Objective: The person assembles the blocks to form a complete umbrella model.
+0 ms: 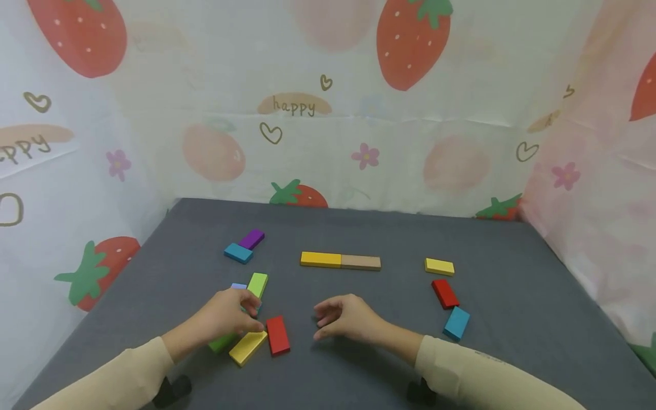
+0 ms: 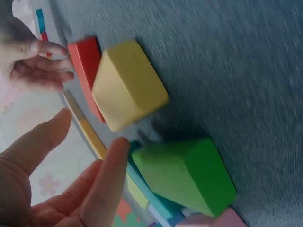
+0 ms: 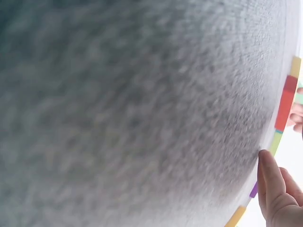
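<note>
My left hand (image 1: 232, 313) hovers over a group of coloured blocks on the left, fingers bent loosely and nothing between them. Near its fingertips lie a gold-yellow block (image 1: 248, 348) and a red block (image 1: 278, 336). A green block (image 2: 189, 175) is partly hidden under this hand in the head view; the left wrist view shows it beside the fingers. Beyond the hand are a light green block (image 1: 258, 282) and a mostly covered lavender block (image 1: 238, 286). My right hand (image 1: 353, 319) is held over the grey cloth right of the red block, thumb and fingers apart, holding nothing.
A yellow block (image 1: 320, 259) and a tan block (image 1: 361, 262) lie end to end farther back. Purple (image 1: 252, 239) and blue (image 1: 238, 253) blocks touch at back left. On the right are yellow (image 1: 439, 266), red (image 1: 445, 294) and blue (image 1: 456, 323) blocks. Printed curtains surround the table.
</note>
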`<move>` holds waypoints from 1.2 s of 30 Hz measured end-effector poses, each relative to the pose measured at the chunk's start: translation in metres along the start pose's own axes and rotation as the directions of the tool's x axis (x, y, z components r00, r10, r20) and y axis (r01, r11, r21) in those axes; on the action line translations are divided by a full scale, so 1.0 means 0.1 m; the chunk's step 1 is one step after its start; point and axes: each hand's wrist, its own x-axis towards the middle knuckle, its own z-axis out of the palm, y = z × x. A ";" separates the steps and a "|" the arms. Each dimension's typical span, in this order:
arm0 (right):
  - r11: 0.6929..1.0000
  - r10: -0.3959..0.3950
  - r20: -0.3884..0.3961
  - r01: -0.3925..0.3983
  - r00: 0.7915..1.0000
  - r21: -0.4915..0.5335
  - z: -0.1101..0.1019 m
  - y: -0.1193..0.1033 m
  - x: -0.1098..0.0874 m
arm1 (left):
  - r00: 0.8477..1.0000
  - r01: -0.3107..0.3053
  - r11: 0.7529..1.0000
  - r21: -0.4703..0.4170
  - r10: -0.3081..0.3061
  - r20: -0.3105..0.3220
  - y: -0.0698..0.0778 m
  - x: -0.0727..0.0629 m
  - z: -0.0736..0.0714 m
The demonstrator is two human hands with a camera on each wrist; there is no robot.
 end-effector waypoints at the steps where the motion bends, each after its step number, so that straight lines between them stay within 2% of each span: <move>1: 1.000 0.002 0.005 -0.002 1.000 0.000 0.01 0.00 0.00 | 1.000 0.002 0.999 0.032 -0.002 -0.010 0.01 -0.01 0.02; 4: 1.000 0.007 0.020 -0.007 1.000 0.010 0.05 0.00 0.02 | 0.999 0.017 0.995 0.097 -0.014 -0.029 0.04 -0.03 0.05; 6: 1.000 0.013 0.031 -0.014 0.999 0.020 0.06 -0.01 0.03 | 0.999 0.021 0.994 0.111 -0.017 -0.034 0.06 -0.05 0.06; 15: 0.992 0.067 0.066 -0.074 0.996 0.102 0.16 -0.09 0.05 | 1.000 0.022 0.995 0.102 -0.021 -0.014 0.09 -0.03 0.15; 21: 0.982 0.112 0.078 -0.122 0.991 0.143 0.24 -0.10 0.06 | 0.999 0.035 0.998 0.052 -0.034 -0.015 0.10 0.01 0.23; 29: 0.960 0.187 0.047 -0.193 0.981 0.202 0.26 -0.07 0.09 | 0.999 0.029 0.999 -0.022 -0.028 0.041 0.18 0.08 0.29; 36: 0.963 0.214 -0.047 -0.203 0.976 0.177 0.17 -0.05 0.07 | 0.999 0.029 0.998 -0.059 -0.026 0.047 0.27 0.19 0.36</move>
